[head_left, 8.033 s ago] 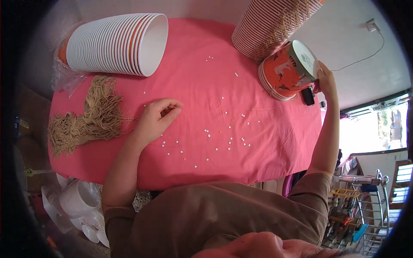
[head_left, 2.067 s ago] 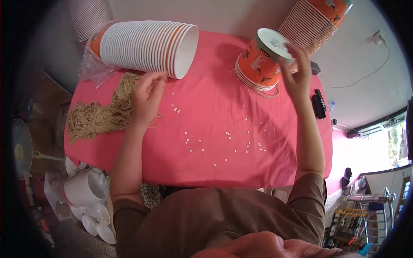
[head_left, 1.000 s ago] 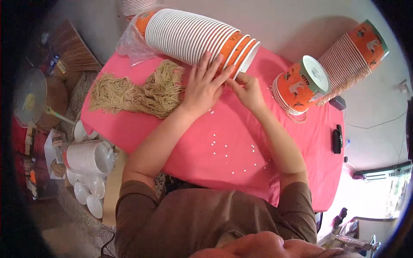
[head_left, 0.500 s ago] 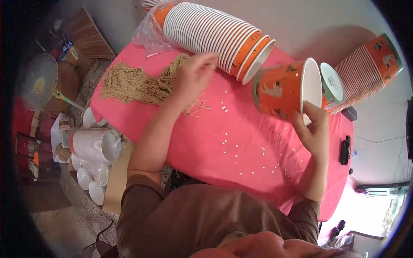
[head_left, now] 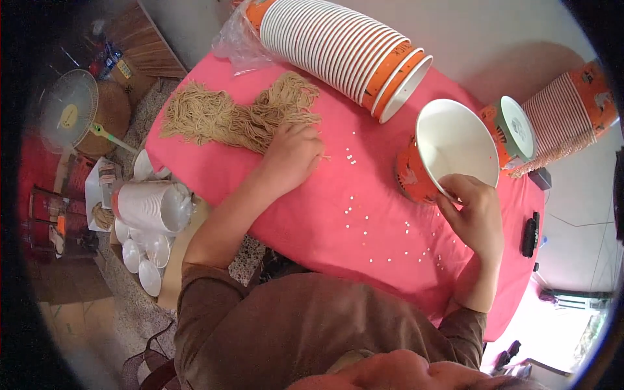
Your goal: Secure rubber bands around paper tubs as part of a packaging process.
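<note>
My right hand (head_left: 471,208) grips the rim of an orange printed paper bucket (head_left: 411,170) at the right of the pink table, thumb outside and fingers over the edge. The bucket's white inside faces up toward me. To the left, my left hand (head_left: 296,153) is closed at the right end of a tangled bundle of beige cords (head_left: 214,120); its fingertips are partly hidden, and strand ends poke out beside them. A long nested stack of orange and white buckets (head_left: 338,52) lies on its side along the far edge.
Small white dots (head_left: 390,260) are scattered over the pink cloth (head_left: 305,221). At the right stand a green-based bucket (head_left: 518,130), a leaning bucket stack (head_left: 565,107) and a black object (head_left: 531,234). On the left floor are wrapped cups (head_left: 146,207) and a fan (head_left: 70,117).
My left hand has come down onto the cords and its fingers have closed. My right hand has tipped the bucket so its mouth turns upward. The view has shifted slightly.
</note>
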A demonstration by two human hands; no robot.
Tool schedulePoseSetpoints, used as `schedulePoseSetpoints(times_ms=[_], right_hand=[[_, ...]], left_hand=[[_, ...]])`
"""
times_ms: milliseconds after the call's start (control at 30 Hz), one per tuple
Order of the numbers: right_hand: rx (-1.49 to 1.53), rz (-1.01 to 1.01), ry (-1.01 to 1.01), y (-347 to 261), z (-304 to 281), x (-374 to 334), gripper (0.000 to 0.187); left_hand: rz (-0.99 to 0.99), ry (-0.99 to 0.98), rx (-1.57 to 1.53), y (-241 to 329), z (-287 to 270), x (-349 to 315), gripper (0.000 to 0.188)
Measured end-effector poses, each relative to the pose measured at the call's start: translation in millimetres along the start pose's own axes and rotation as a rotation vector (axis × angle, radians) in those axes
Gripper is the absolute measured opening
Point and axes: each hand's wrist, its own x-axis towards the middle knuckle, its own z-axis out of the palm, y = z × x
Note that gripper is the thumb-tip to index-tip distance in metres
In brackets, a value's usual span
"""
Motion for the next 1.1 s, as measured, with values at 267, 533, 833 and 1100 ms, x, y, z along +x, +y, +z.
schedulePoseSetpoints(times_ms=[267, 533, 833, 1100], right_hand=[[-0.007, -0.011, -0.006, -3.5, -8.7, -1.8, 0.025], [0.123, -0.012, -0.150, 5.9, -16.6, -0.9, 0.018], [0.257, 0.051, -0.247, 9.8, -21.2, -4.5, 0.022], [0.235, 0.039, -0.245, 9.7, -17.1, -2.9, 0.026]], left_hand=[[0.056, 0.156, 0.101, -0.9, 15.6, 0.9, 0.007], [0.116, 0.349, -0.021, 23.9, -9.8, 10.1, 0.007], [-0.093, 0.374, -0.347, 26.8, -32.3, 20.4, 0.007], [0.032, 0.153, -0.040, 12.9, 5.4, 0.4, 0.006]])
